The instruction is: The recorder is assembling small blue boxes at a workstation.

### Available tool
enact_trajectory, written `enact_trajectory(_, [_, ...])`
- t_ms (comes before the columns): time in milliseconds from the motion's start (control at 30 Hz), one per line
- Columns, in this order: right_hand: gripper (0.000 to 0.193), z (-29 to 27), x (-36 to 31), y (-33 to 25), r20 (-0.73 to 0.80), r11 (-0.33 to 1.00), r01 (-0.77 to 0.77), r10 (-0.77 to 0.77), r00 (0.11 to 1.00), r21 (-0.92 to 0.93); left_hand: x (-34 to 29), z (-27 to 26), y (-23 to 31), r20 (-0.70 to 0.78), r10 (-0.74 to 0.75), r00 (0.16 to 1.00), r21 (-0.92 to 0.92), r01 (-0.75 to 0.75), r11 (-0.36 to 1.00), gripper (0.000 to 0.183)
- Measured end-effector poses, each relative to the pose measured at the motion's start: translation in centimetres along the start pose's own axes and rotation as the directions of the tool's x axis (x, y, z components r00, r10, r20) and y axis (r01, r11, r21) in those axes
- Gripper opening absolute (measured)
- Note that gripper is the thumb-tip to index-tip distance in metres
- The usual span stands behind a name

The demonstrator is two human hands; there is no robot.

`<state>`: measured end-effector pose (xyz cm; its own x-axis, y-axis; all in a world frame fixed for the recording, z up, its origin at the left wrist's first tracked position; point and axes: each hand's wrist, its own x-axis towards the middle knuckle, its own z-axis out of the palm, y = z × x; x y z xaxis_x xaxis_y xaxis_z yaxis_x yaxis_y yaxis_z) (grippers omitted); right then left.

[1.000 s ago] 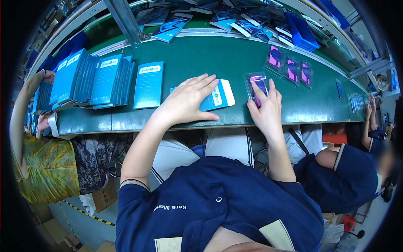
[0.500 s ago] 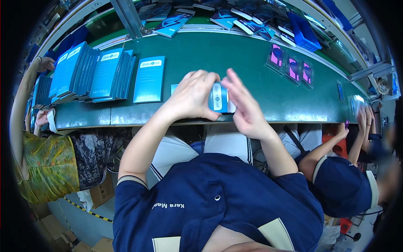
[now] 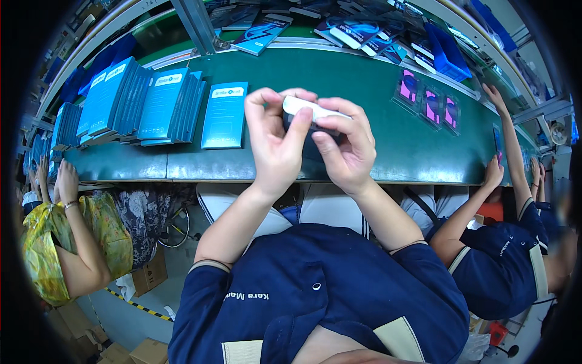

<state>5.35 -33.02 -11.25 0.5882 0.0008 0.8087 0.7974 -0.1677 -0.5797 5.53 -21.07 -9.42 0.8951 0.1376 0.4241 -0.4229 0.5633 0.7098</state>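
Note:
Over the near edge of the green table, a slim carton [image 3: 294, 105] is raised between my two hands. Its white end or flap faces up, and the darker body below is mostly hidden by my fingers. My left hand [image 3: 274, 136] is closed around one side, its thumb pressed on the white part. My right hand [image 3: 348, 142] pinches the other end of the white part with thumb and fingers. Just left of my left hand, a single blue flat box [image 3: 223, 118] lies on the table.
Leaning rows of blue boxes [image 3: 160, 109] stand at the left. Clear packs with pink inserts [image 3: 431, 108] lie to the right. Beyond the table's rail are scattered boxes [image 3: 260, 35] and a blue bin [image 3: 447, 53]. Co-workers sit on both sides, their hands [image 3: 494, 173] near the table edge.
The carton has been lifted and tilted, so its white end shows instead of its blue face. My right hand has gone from flat beside it to pinching it.

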Motion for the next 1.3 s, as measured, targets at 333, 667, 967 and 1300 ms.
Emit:
enact_trajectory(333, [0.023, 1.5, 0.5, -0.7, -0.107, 0.794, -0.308, 0.420, 0.901, 0.524, 0.1, -1.2, -1.5, 0.037, 0.182, 0.983, 0.235, -0.186, 0.954, 0.021])
enact_trajectory(667, [0.029, -0.3, 1.2, 4.2, 0.150, 0.941, -0.301, 0.324, 0.934, -0.157, -1.4, -2.8, -0.8, 0.384, -0.014, 0.923, 0.923, -0.383, 0.029, 0.105])
enact_trajectory(967, [0.058, -4.1, 0.7, 3.9, 0.668, 0.760, 0.100, 0.491, 0.559, -0.642, 2.4, -7.6, 0.7, 0.188, -0.178, 0.966, 0.810, -0.255, -0.528, 0.082])
enact_trajectory(1300, [0.054, -12.4, 0.0, 8.8, 0.212, 0.257, 0.098, 0.464, 0.860, -0.961, -0.8, -2.2, 1.9, 0.795, -0.336, 0.506, 0.592, -0.768, 0.244, 0.049])
